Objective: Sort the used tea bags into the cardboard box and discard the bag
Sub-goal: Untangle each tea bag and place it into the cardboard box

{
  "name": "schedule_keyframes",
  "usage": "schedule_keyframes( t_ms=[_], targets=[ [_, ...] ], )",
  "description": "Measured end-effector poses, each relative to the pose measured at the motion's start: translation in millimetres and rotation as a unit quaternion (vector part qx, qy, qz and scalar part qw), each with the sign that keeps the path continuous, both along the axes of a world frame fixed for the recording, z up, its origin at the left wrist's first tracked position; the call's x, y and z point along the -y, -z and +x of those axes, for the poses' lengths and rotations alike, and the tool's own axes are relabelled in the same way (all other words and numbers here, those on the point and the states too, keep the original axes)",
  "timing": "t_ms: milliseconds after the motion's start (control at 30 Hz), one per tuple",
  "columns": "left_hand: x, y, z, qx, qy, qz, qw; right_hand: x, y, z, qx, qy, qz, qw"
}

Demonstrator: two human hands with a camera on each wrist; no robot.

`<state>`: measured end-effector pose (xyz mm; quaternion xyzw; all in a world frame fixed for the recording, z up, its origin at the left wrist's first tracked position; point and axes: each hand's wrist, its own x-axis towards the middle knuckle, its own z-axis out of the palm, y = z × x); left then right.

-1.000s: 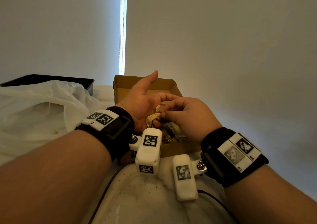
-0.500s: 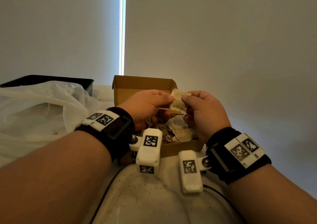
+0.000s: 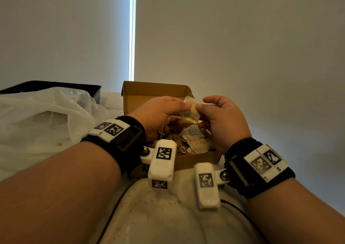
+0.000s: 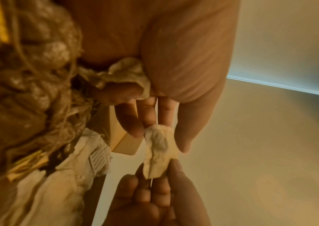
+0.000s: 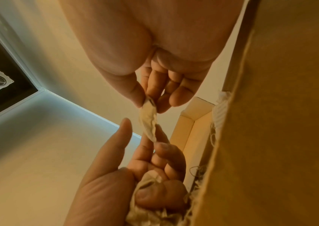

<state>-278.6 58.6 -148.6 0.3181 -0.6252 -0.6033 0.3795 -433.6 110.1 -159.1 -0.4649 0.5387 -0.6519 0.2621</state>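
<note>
Over the open cardboard box (image 3: 155,91), both my hands pinch one pale, crumpled used tea bag (image 3: 191,111). My left hand (image 3: 179,107) grips its left edge and my right hand (image 3: 203,109) its right edge. In the left wrist view the tea bag (image 4: 159,151) hangs between my left thumb and fingers above and my right fingertips (image 4: 176,166) below. My left hand's lower fingers also curl round a second crumpled tea bag (image 4: 124,73) in the palm, seen again as the palmed tea bag (image 5: 149,179). Several used tea bags (image 3: 194,143) with strings and tags lie in the box.
A crumpled translucent plastic bag (image 3: 46,116) lies at the left, in front of a black tray (image 3: 56,86). The white surface (image 3: 149,215) before the box is speckled with tea crumbs. A plain wall stands behind and to the right of the box.
A second ago my right hand picked at tea bags in my upturned left palm. Both hands have since risen and now hold one tea bag stretched between them.
</note>
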Motion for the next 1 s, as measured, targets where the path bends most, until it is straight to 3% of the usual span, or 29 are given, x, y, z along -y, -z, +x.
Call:
schedule_keyframes(
  t_ms=[233, 400, 667, 1000],
  targets=[
    [1.6, 0.6, 1.3, 0.012, -0.027, -0.021, 0.999, -1.8, -1.2, -0.3, -0.004, -0.019, -0.002, 1.0],
    [0.4, 0.5, 1.1, 0.004, -0.011, -0.007, 1.0, -5.7, -4.6, -1.7, -0.061, -0.071, 0.004, 0.996],
    [2.2, 1.5, 1.4, 0.029, -0.011, -0.008, 0.999, -0.9, -1.0, -5.6, -0.031, -0.034, -0.014, 0.999],
    [4.1, 2.2, 1.2, 0.019, -0.037, -0.011, 0.999, -5.7, -3.5, -2.6, -0.062, -0.062, 0.006, 0.996]
  ],
)
